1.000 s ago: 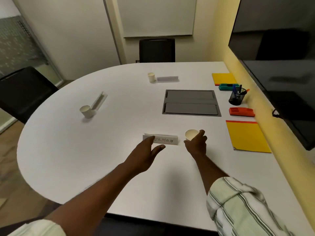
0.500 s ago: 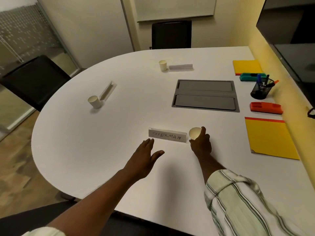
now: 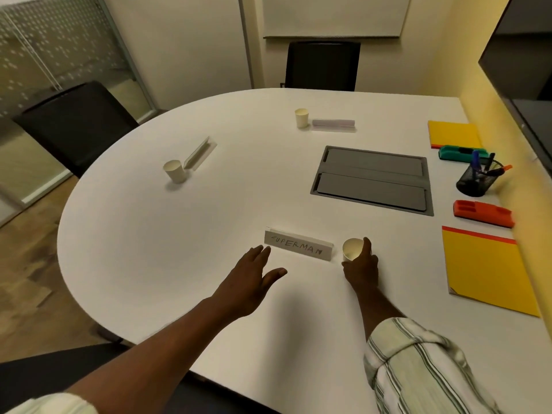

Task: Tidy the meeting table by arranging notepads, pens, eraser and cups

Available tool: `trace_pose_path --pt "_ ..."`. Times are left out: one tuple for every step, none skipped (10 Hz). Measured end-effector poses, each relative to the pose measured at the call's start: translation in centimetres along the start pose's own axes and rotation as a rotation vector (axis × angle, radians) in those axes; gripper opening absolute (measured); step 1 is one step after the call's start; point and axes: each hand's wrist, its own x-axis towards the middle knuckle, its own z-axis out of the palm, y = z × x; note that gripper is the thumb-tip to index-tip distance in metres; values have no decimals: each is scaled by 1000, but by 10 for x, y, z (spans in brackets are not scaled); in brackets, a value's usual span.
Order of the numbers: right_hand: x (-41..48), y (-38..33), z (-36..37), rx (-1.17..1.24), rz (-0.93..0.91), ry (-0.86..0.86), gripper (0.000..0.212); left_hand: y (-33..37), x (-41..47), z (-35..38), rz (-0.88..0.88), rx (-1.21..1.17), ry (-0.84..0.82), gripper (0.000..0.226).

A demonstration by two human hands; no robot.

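Observation:
My right hand (image 3: 362, 265) grips a small white paper cup (image 3: 351, 248) standing on the white table (image 3: 209, 222), just right of a name card reading SUPERMAN (image 3: 298, 245). My left hand (image 3: 252, 277) hovers flat with straight fingers just in front of the card's left end, holding nothing. Two more paper cups stand farther off, one at the left (image 3: 174, 171) and one at the back (image 3: 301, 117), each beside a name card. Yellow notepads lie at the right (image 3: 487, 273) and back right (image 3: 454, 134). A mesh pen holder (image 3: 478, 179) stands between a green eraser (image 3: 461, 153) and a red eraser (image 3: 484, 213).
A grey cable hatch (image 3: 373, 180) is set into the table's middle. Black chairs stand at the left (image 3: 74, 121) and at the far end (image 3: 322, 65). A dark screen (image 3: 519, 64) hangs on the right wall.
My left hand has drawn back off the name card toward me. My right hand has stayed on the cup. The camera has tilted down and moved closer.

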Motion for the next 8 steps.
trace_pose_path --pt "0 0 0 26 -15 -15 90 -1 -2 2 -7 7 -1 72" --pt "-3 -2 -2 8 -44 -25 107 1 -6 2 7 17 -13 72" --pt "-8 -7 -5 -38 -32 -7 120 2 -8 0 20 23 -12 70" --pt "-21 -15 -14 -263 -40 57 128 4 -13 -8 54 64 -12 66" --pt "-33 -20 -24 -356 -70 117 132 7 -18 -17 95 92 13 65" --pt "-53 -25 -40 -373 -99 188 129 10 -26 -31 132 111 47 68" --pt "-79 -45 -47 -373 -129 221 126 12 -34 -47 146 113 61 71" --pt "-123 -98 -49 -334 -192 217 123 11 -46 -83 277 168 72 70"
